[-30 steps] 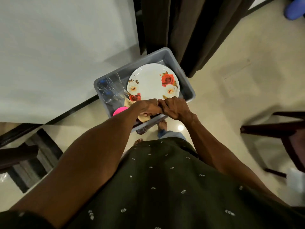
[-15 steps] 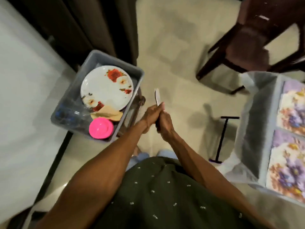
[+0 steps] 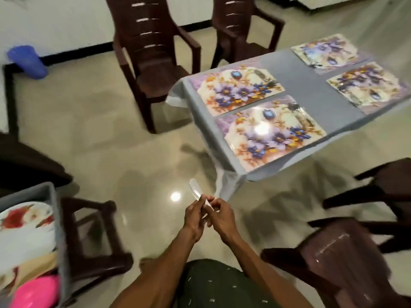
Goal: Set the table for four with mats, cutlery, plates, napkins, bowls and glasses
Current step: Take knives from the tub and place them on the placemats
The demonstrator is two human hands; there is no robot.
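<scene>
Left hand: I see my left hand (image 3: 195, 215) low in the middle, fingers curled round the shiny metal cutlery (image 3: 198, 195), which I think is knives, though the blur hides the exact kind.
Right hand: my right hand (image 3: 220, 216) touches the left one, and its fingers pinch the lower part of the same cutlery.
Cutlery: the bright end points up and away from me, above the glossy beige tile floor (image 3: 115, 138).
Grey crate: at my left edge stands a grey plastic crate (image 3: 58, 221) on a dark brown stool (image 3: 97, 236); inside lie a white plate with red roses (image 3: 24, 218), a pink round bowl (image 3: 35, 292) and some beige thing I cannot name.
Chairs near: a dark brown plastic chair (image 3: 333, 258) stands at my right.
Table: further ahead is the table with a grey cloth (image 3: 311, 85), bearing four floral place mats in purple and orange (image 3: 271, 134); small items on them are too blurred to tell.
Far side: two more brown chairs (image 3: 153, 52) stand behind the table, and a blue plastic bucket (image 3: 27, 62) sits at the far left by the wall.
</scene>
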